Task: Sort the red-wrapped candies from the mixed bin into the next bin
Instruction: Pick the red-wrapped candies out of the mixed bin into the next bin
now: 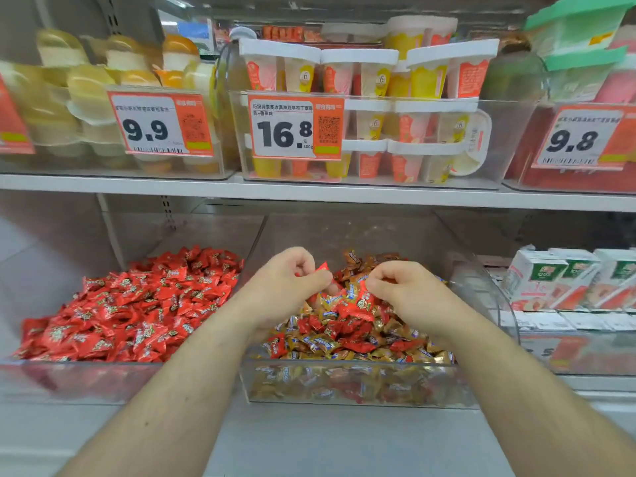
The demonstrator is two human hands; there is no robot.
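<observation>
Hands over the mixed bin (351,383) now, and I see both curled. My left hand (292,273) pinches a red-wrapped candy (322,267) between thumb and fingers; its long axis tilts up and away, the free twisted end pointing up and to the right, toward the other hand. My right hand (395,284) is curled tight just beside it, fingertips down among the wrappers above a second red candy (364,302) lying on the heap; I cannot tell whether it actually grips that one. Under both hands the clear bin holds gold, brown and red wrappers lying every which way. Left of my left hand sits the next bin (79,380), also clear, heaped with red candies (137,304) only. Both bins stand on a grey shelf (344,442) running beneath my forearms. Beyond the hands, an upper shelf carries clear tubs of dessert cups with orange price tags (297,129). Right of my right hand stand white drink cartons (564,280).
</observation>
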